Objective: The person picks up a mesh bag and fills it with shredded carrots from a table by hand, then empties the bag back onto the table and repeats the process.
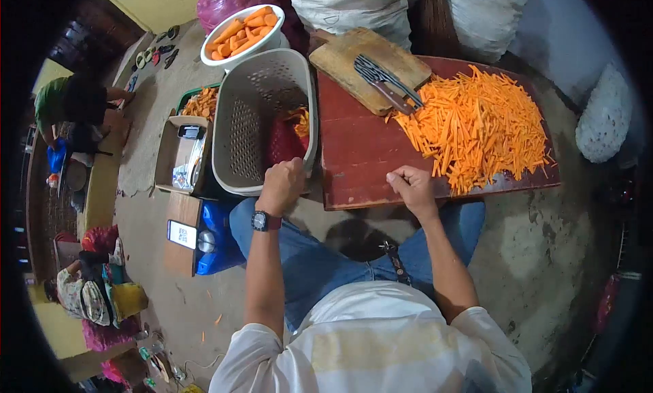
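Note:
My left hand (282, 183), with a watch at the wrist, is closed in a fist at the near right rim of the grey perforated basket (235, 131). What the fist holds, if anything, is hidden. Just beyond it, red mesh (284, 143) and some orange scraps lie inside the basket. My right hand (413, 189) is by the near edge of the dark red table (357, 165), fingers curled in and nothing visible in them. A large heap of carrot sticks (479, 131) lies just beyond it. On the wooden cutting board (340, 60) rests a knife (391, 94) with a patterned blade.
A white tub (216, 61) of peeled carrots stands behind the basket. At left are a cardboard box (163, 163) with a phone, a green crate (185, 97) of carrot pieces and a blue container (221, 247). Large sacks (354, 12) line the back. Two people are at far left.

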Demonstrator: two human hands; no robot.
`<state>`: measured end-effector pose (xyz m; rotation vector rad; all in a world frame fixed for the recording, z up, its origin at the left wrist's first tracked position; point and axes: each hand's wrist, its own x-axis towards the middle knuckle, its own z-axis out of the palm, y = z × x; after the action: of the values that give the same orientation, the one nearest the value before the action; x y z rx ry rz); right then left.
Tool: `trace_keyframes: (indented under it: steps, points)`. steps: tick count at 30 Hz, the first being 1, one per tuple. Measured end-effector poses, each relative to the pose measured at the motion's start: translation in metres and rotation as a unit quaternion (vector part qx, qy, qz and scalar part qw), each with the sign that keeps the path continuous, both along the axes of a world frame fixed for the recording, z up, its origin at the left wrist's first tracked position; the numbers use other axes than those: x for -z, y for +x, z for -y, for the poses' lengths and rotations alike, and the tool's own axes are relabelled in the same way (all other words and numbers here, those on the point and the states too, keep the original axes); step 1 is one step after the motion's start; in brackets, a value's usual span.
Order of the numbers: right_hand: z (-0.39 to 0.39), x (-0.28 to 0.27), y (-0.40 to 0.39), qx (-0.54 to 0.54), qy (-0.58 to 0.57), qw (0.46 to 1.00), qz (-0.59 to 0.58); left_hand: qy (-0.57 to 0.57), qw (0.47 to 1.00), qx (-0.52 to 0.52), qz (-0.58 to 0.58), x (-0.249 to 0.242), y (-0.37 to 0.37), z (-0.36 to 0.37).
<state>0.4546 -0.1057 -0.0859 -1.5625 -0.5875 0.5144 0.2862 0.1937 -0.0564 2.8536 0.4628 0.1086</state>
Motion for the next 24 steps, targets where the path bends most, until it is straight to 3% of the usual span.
trace_keyframes:
  steps: [5,8,9,11,14,17,19,21,22,24]
  points:
    - [0.002,-0.004,-0.002,-0.001,-0.013,1.0,0.001,0.006,0.997,0.045,-0.062,-0.014,-0.035,-0.001]
    - [0.001,-0.004,-0.003,-0.003,-0.016,1.0,0.0,-0.073,0.991,0.106,-0.023,-0.002,-0.034,-0.033]
    - [0.0,-0.002,-0.003,-0.001,-0.019,1.0,-0.008,-0.045,0.981,0.188,-0.005,0.004,-0.021,-0.05]
    - [-0.001,-0.003,-0.002,0.004,-0.027,1.0,-0.009,-0.096,0.991,0.086,-0.046,0.002,0.008,-0.07]
    - [-0.002,-0.007,-0.003,0.015,-0.037,0.999,-0.005,-0.131,0.988,-0.012,-0.076,0.045,0.065,-0.12]
    - [-0.005,-0.004,0.002,0.027,-0.043,0.999,-0.019,-0.029,0.992,-0.104,-0.068,0.198,0.109,-0.171]
    - [-0.004,-0.007,-0.003,0.033,-0.061,0.998,-0.011,-0.052,0.983,0.058,-0.167,0.198,0.112,-0.16]
    - [-0.004,-0.005,-0.001,0.031,-0.052,0.998,-0.01,0.068,0.941,0.239,-0.228,0.223,0.12,-0.166]
    - [-0.004,-0.002,-0.002,0.027,-0.048,0.998,-0.015,0.032,0.929,0.219,-0.295,0.229,0.129,-0.169]
    - [-0.006,0.0,-0.003,0.031,-0.033,0.999,-0.014,0.027,0.934,0.176,-0.31,0.194,0.132,-0.155]
